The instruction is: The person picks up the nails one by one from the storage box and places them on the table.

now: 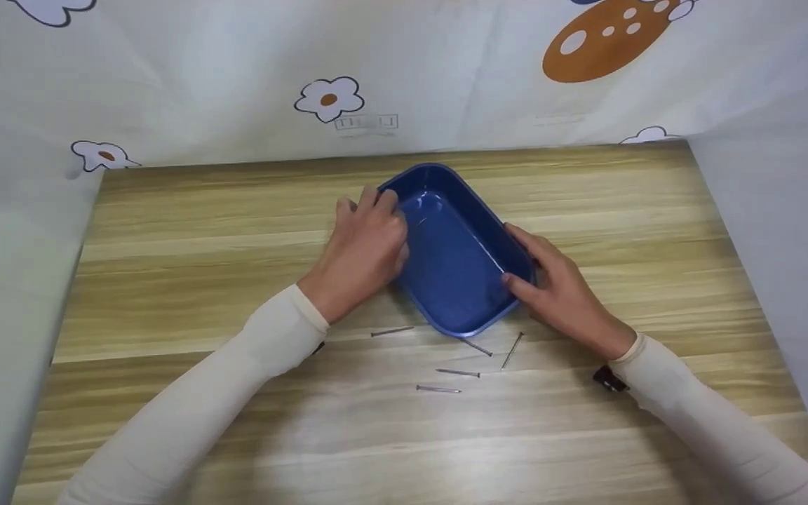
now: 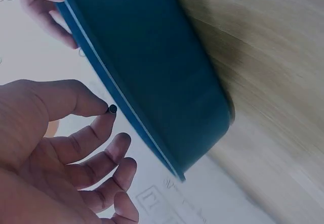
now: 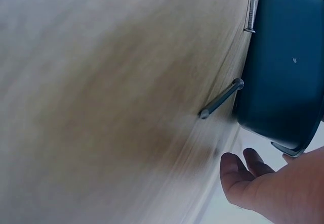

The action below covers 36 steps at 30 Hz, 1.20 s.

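Blue plastic tray sits mid-surface, skewed from 11 to 5 o'clock. We bracket it so it cannot slide: our left hand curls over its rim at 9 o'clock while pinching a nail, and our right hand presses relaxed fingers to the 3 o'clock side. Loose nails lie at 6 o'clock.

Blue tray: rectangular, rounded corners, glossy, upright on wooden table, set diagonally, held at both long sides. Inside appears empty. Five nails: thin, grey metal, lying flat, scattered just beside near end of tray, one touching rim.
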Motion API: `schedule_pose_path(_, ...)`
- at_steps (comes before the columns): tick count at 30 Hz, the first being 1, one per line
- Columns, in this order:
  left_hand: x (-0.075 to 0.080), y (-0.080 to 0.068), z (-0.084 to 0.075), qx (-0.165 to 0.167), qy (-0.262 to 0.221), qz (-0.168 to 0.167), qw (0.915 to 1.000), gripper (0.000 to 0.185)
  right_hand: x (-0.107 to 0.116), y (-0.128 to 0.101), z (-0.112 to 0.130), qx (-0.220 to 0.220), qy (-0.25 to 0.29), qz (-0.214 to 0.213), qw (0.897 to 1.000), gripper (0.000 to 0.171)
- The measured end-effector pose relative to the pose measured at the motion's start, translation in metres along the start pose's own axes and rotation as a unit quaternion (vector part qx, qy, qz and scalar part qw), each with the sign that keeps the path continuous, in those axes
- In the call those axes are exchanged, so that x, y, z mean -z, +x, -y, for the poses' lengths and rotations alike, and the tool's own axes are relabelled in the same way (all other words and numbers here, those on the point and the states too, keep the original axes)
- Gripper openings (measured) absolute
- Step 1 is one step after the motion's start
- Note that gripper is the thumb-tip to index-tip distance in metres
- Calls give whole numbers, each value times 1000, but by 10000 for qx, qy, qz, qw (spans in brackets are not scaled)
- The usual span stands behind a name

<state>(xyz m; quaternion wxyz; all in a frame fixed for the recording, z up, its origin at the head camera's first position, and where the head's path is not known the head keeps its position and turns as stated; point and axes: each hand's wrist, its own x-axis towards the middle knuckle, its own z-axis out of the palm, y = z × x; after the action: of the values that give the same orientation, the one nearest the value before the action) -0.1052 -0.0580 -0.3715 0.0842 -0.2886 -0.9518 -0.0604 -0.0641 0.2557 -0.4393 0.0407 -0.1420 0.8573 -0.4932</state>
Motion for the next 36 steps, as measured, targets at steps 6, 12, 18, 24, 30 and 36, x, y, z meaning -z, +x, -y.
schedule_pose_path(6,7,-23,3,-31,90,-365,9993,15,1,0,1,-69,79,29,9999,76)
schedule_pose_path(12,11,-41,6,-72,94,-567,9983,13,3,0,1,-62,84,34,9999,76)
schedule_pose_path(18,8,-54,9,-73,84,-643,9979,10,2,0,1,-57,87,27,9999,76)
schedule_pose_path(24,-1,-66,15,-46,-372,-856,9956,3,1,0,1,-28,-9,26,10000,75)
schedule_pose_path(30,-11,-78,19,-3,-1341,-899,9869,6,0,0,0,-8,-39,14,10000,76)
schedule_pose_path(36,-23,-90,23,54,-2151,-656,9744,7,0,-1,0,-38,24,29,10000,76)
